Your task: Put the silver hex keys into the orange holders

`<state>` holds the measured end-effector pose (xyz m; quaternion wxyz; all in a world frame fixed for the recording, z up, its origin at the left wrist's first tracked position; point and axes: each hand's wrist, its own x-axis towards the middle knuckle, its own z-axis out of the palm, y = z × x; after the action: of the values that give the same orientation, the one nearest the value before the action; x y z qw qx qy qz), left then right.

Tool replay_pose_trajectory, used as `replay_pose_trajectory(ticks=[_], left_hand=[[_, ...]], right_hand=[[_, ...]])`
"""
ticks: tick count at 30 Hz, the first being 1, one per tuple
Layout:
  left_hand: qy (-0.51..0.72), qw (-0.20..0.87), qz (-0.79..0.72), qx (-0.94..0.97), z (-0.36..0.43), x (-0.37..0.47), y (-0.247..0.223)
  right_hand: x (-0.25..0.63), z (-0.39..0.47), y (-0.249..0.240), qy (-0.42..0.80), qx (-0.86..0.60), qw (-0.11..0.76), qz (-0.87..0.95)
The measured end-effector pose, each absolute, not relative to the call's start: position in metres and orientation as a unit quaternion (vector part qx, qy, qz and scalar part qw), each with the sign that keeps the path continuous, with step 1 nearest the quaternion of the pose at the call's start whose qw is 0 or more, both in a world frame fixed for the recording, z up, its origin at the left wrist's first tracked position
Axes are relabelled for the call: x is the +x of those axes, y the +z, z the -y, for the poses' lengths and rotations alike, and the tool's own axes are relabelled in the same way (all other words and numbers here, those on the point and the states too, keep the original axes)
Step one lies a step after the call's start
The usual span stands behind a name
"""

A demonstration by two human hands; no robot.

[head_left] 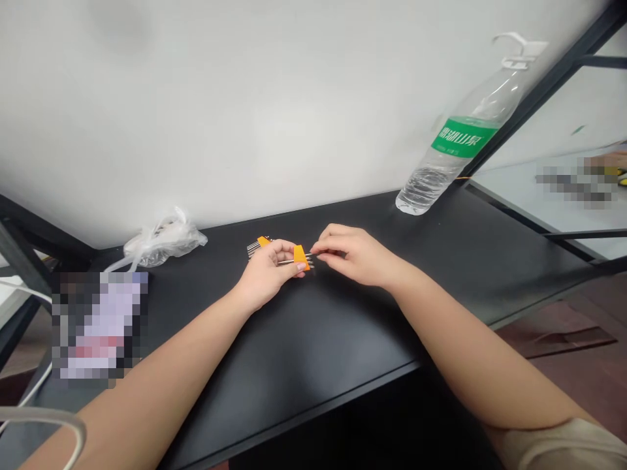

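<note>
The left hand [267,267] is curled around a set of metal keys [283,256] held in an orange holder [301,256], gripping it just above the black surface [313,339]. The silver rods lie roughly level, running left to right through the fist. A second orange piece [263,241] shows at the far end, behind the knuckles, with the bent rod ends sticking out past it to the left. The thumb presses on the near orange holder.

The right hand [355,254] is closed in a pinch, its thumb and forefinger meeting at the rod tips that stick out to the right of the orange holder. Whether it grips one single rod or only touches the tips is too small to tell. Both hands sit close together near the middle of the surface, towards its back edge by the white wall [245,98].

A clear bottle [455,150] with a green label stands at the back right, with a little water at its bottom. A crumpled clear bag [164,241] lies at the back left, well apart from the hands. A white cable [29,391] runs along the left edge of the surface, near a blurred patch. To the right, beyond a black frame [539,91], lies a second, pale table [519,196].
</note>
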<state>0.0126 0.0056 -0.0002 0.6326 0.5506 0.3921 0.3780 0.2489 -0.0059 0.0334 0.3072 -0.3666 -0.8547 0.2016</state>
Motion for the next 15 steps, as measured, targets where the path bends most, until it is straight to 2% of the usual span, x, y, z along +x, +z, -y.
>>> replay_pose_trajectory(ticks=[5, 8, 11, 15], left_hand=[[0.37, 0.628, -0.384, 0.566, -0.005, 0.012, 0.001], [0.379, 0.633, -0.383, 0.556, -0.006, 0.013, 0.0], [0.382, 0.631, -0.385, 0.555, -0.006, 0.013, -0.001], [0.383, 0.627, -0.396, 0.551, -0.005, 0.013, 0.0]], right_hand=[[0.235, 0.012, 0.034, 0.288, -0.367, 0.304, 0.831], [0.247, 0.004, 0.032, 0.216, -0.432, 0.282, 0.829], [0.269, -0.009, 0.028, 0.132, -0.5, 0.197, 0.833], [0.29, -0.022, 0.021, 0.102, -0.547, 0.104, 0.825]])
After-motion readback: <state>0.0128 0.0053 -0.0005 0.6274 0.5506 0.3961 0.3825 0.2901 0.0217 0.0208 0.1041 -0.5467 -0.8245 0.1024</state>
